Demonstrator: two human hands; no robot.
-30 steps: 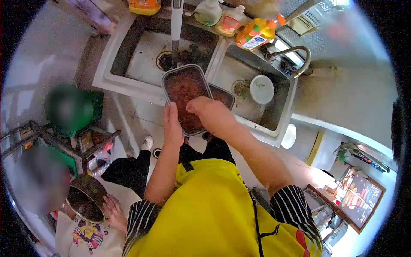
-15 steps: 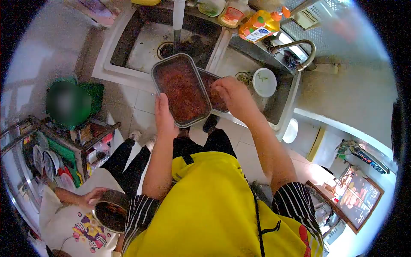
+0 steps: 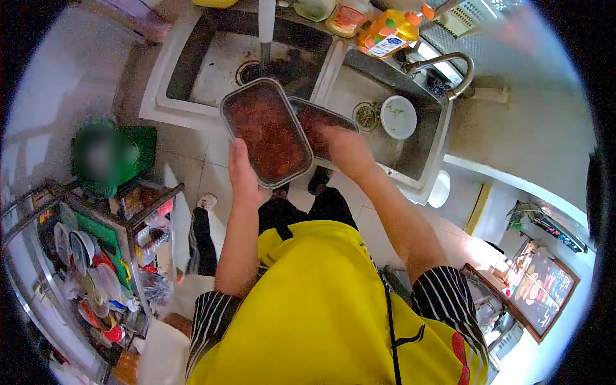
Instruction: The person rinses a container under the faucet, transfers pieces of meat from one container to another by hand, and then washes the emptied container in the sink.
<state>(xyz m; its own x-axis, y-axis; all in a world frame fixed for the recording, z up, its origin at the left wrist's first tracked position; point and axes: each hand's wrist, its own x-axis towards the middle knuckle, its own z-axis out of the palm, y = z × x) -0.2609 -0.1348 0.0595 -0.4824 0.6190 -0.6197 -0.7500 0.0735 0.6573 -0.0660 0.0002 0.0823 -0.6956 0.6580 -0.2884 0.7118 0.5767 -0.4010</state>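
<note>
My left hand [image 3: 244, 172] holds a rectangular container [image 3: 267, 131] of dark red food by its lower left edge, tilted over the front of the sink. Beside it on the right, a second rectangular container [image 3: 311, 122] with similar red contents rests at the sink's front edge, partly covered by the first. Over the second container is my right hand [image 3: 348, 151], its fingers bent down at the red contents. The fingertips are hidden, so what they hold, if anything, does not show.
A double sink [image 3: 330, 70] has a white bowl [image 3: 398, 117] in its right basin. Orange soap bottle [image 3: 389, 33] and curved faucet [image 3: 463, 61] stand behind. At left is a cluttered rack [image 3: 96, 256]; a co-worker's pale clothing [image 3: 168, 346] shows at lower left.
My right hand has moved from the first container to the second one. The first container has shifted left, uncovering more of the second. The co-worker with the pot has moved mostly out of view.
</note>
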